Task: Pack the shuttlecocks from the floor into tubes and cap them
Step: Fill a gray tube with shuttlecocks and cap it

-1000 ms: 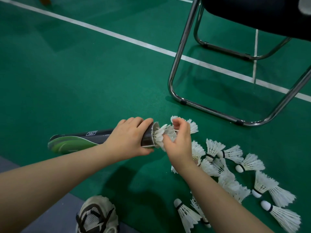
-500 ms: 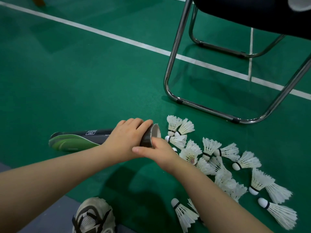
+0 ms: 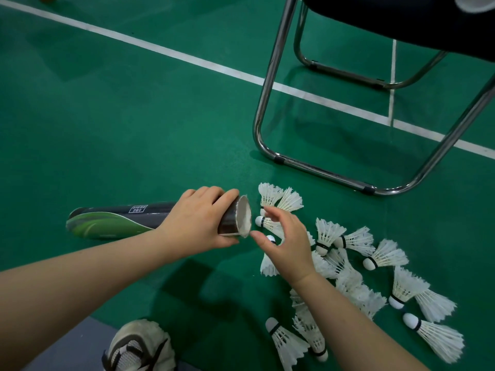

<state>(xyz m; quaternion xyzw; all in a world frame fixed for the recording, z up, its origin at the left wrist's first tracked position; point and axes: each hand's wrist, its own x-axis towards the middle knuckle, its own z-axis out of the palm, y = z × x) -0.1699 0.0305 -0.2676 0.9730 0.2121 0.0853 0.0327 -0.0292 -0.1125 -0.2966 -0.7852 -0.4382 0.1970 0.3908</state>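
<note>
- The tube (image 3: 128,212) lies almost level over the green floor (image 3: 134,124), its long axis running left to right, with the open mouth (image 3: 245,219) facing right
- The left hand (image 3: 198,220) is wrapped round the tube just behind that mouth, fingers curled over the top and thumb underneath
- The right hand (image 3: 288,246) hangs just right of the mouth, fingers loosely spread and holding nothing (its thumb tip is close to the rim, touching or not I cannot tell)
- The loose shuttlecocks (image 3: 328,234) lie on the floor to the right and near right of the tube, under and beyond the right hand, so that hand is much the nearer one
- The closest shuttlecock (image 3: 269,224) lies just below the right fingers, its cork end pointing left towards the mouth, roughly in line with the tube
- The coming move is probably a short drop onto that one, then a slide leftward, cork first, needing little turning
</note>
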